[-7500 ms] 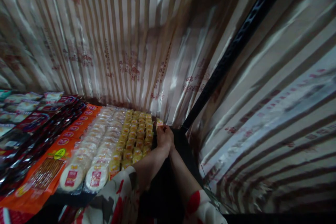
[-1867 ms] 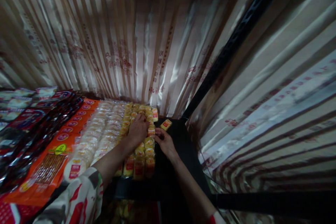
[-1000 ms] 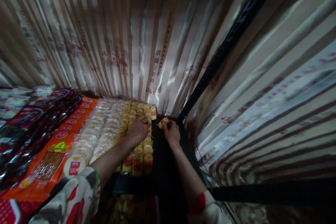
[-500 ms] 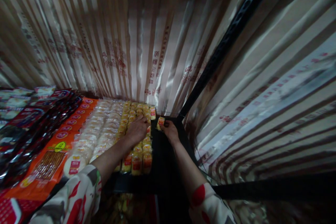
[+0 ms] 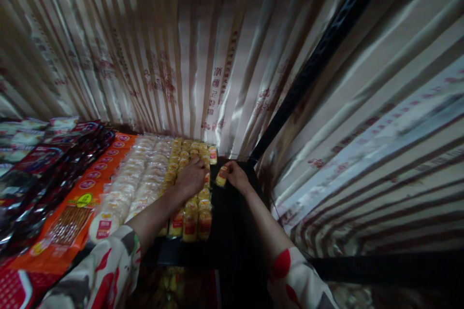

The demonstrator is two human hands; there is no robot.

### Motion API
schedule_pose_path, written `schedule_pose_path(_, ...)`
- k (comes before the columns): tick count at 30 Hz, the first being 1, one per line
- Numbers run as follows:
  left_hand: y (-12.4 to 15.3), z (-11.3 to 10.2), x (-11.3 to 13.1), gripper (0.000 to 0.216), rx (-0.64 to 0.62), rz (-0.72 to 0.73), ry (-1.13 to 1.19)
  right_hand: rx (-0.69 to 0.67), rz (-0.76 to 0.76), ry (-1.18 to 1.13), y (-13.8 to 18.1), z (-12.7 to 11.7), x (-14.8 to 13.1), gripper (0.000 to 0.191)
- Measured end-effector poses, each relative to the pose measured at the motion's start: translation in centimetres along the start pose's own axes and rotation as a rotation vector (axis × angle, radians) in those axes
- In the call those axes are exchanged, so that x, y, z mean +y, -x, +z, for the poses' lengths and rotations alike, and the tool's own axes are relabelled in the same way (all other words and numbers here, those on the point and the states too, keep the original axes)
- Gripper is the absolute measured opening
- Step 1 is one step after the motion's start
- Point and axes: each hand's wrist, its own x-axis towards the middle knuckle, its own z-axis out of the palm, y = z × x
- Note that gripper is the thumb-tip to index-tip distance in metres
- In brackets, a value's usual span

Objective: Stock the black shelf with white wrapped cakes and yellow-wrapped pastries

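Small yellow wrapped snack packs with red labels stand in tight rows on a black shelf. My left hand rests over the far part of these rows, its fingers curled down onto the packs; whether it grips one is hidden. In my right hand a single yellow snack pack is pinched by its edge, just right of the rows and a little apart from them. Another pack with a red label stands at the far right corner of the rows.
Left of the yellow packs lie rows of clear-wrapped white round crackers, an orange packet and dark red packets. A striped curtain hangs behind, and a black metal post slants up at the right. More packs show below the shelf.
The pack in my right hand has tilted and dropped slightly nearer to me, with the fingers now at its upper edge. My left hand stays over the rows. The view has shifted slightly.
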Motion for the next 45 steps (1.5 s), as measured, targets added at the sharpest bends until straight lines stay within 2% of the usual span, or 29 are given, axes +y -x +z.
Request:
schedule_pose_path(3,-0.2,0.0,-0.1,0.021,0.002,0.005,0.019,0.042,-0.047,-0.178,1.7,-0.9,0.0,0.033)
schedule_pose_path(7,-0.3,0.4,-0.3,0.021,0.005,0.015,0.034,-0.038,-0.212,-0.301,4.3,-2.6,-1.1,0.032)
schedule_pose_path(10,-0.3,0.6,-0.5,0.021,0.016,0.016,0.038,-0.057,-0.306,-0.24,5.8,-3.0,-2.7,0.029)
schedule_pose_path(14,-0.4,0.8,-0.7,0.017,0.016,0.017,0.056,-0.025,-0.388,-0.159,6.5,-1.9,-4.2,0.029)
schedule_pose_path(24,-0.6,0.1,-0.9,0.02,-0.037,-0.025,0.116,0.012,-0.506,-0.105,6.5,-0.2,-5.3,0.027)
schedule_pose_path(31,-0.4,1.1,-1.3,0.031,0.04,-0.089,0.215,-0.084,-0.545,-0.008,6.8,0.2,-6.0,0.044)
schedule_pose_path(34,0.0,1.0,-1.5,0.034,0.145,-0.137,0.282,-0.084,-0.566,-0.022,7.0,0.3,-5.7,0.044)
schedule_pose_path(37,1.8,0.1,-0.7,0.033,0.335,-0.181,0.358,-0.06,-0.574,-0.06,7.3,0.6,-5.5,0.038)
schedule_pose_path(39,4.2,-0.3,0.8,0.033,0.435,-0.202,0.415,-0.055,-0.569,-0.102,7.4,0.9,-5.3,0.035)
schedule_pose_path(41,7.5,0.1,3.0,0.032,0.504,-0.161,0.46,-0.055,-0.55,-0.171,7.5,1.4,-4.9,0.031)
schedule_pose_path(43,11.2,1.4,5.6,0.031,0.495,-0.119,0.517,-0.051,-0.526,-0.25,7.6,1.8,-4.5,0.03)
schedule_pose_path(45,14.6,3.6,8.0,0.038,0.393,-0.099,0.52,-0.013,-0.489,-0.306,7.8,2.1,-4.0,0.03)
